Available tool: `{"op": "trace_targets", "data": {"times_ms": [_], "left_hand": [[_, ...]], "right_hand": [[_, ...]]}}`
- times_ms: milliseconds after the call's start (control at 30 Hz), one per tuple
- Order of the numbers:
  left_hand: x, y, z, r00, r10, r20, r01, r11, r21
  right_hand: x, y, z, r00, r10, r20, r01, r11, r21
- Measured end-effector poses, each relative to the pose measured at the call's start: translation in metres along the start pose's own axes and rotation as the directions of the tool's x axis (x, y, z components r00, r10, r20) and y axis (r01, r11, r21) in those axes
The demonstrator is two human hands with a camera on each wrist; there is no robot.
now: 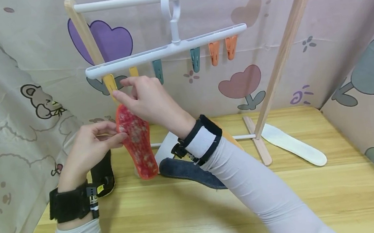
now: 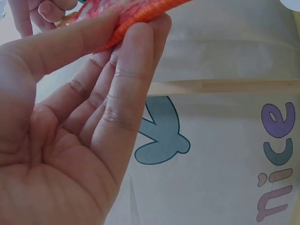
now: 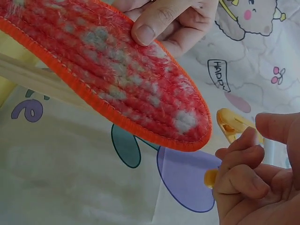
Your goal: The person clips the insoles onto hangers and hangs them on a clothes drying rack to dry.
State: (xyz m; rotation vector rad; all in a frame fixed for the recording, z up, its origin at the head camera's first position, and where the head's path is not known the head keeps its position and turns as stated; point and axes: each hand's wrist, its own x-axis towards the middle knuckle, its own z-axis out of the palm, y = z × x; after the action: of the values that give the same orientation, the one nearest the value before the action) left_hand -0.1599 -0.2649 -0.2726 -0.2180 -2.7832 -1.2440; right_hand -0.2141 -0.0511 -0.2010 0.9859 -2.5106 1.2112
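A red, fuzzy insole [image 1: 139,147] with an orange rim hangs upright under a white hanger [image 1: 165,51] on the wooden rack. My left hand [image 1: 119,135] pinches its left edge between thumb and fingers, and the left wrist view shows the same pinch [image 2: 133,29] on the insole [image 2: 140,11]. My right hand [image 1: 119,90] pinches the leftmost yellow clip [image 1: 109,83] of the hanger, just above the insole's tip. In the right wrist view the insole [image 3: 117,79] ends a small gap short of the yellow clip [image 3: 230,127], with my right hand [image 3: 246,161] curled around the clip.
Further yellow, teal and orange clips [image 1: 214,53] hang along the hanger. On the wooden table [image 1: 321,201] lie a dark blue insole [image 1: 193,172], a white insole [image 1: 294,144] to the right, and a black one [image 1: 105,175] to the left. Printed cloth walls enclose the table.
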Motion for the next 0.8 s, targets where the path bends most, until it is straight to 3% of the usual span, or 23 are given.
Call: {"op": "trace_targets", "data": {"times_ms": [300,800], "left_hand": [[-0.003,-0.004,-0.005,1.000,-0.018,0.006,0.018,1.000,0.016],[-0.006,-0.007,-0.010,1.000,0.007,-0.031,-0.006,1.000,0.030]], "right_hand": [[0.006,-0.006,0.000,0.998,0.058,0.040,-0.059,0.998,0.024],[0.017,-0.012,0.006,0.984,0.149,0.100,-0.159,0.982,0.105]]}}
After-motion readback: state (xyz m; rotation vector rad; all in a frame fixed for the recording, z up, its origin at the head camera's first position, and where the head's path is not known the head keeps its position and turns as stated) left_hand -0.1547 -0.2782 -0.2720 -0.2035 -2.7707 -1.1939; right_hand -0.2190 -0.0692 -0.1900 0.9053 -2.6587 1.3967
